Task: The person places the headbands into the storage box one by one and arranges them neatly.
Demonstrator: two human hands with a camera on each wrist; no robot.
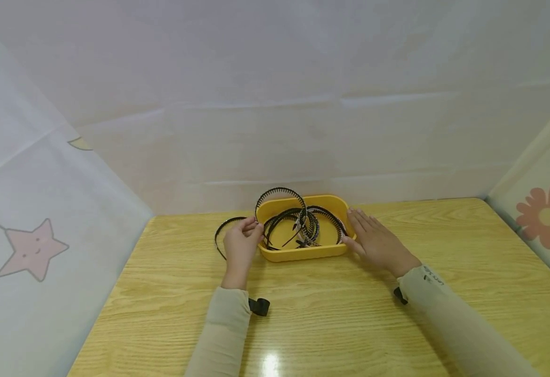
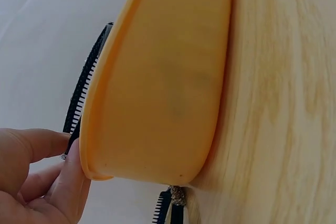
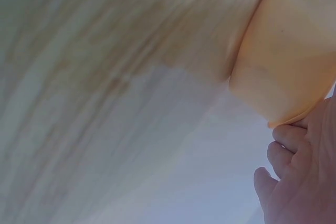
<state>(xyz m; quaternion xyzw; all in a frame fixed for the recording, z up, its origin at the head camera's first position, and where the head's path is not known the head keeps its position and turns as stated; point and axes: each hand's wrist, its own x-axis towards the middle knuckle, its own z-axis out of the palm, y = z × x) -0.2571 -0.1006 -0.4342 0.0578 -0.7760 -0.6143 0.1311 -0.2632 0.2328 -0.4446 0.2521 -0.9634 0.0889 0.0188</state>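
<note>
My left hand [image 1: 242, 245] pinches one end of a black toothed headband [image 1: 280, 189] between thumb and fingers. It stands upright at the left rim of a yellow plastic basket [image 1: 303, 255], its arch rising above the edge. In the left wrist view this headband's teeth [image 2: 83, 90] show beside the basket wall [image 2: 163, 77]. My right hand [image 1: 378, 245] rests on the basket's right end, fingers extended along the rim. Several headbands [image 1: 284, 213], black and some with glittery or patterned parts, lie tangled inside the basket.
Another black headband [image 1: 216, 238] lies on the wooden table [image 1: 331, 324], left of the basket and partly behind my left hand. A pale fabric backdrop [image 1: 275, 104] hangs right behind the table, with printed cloth at both sides.
</note>
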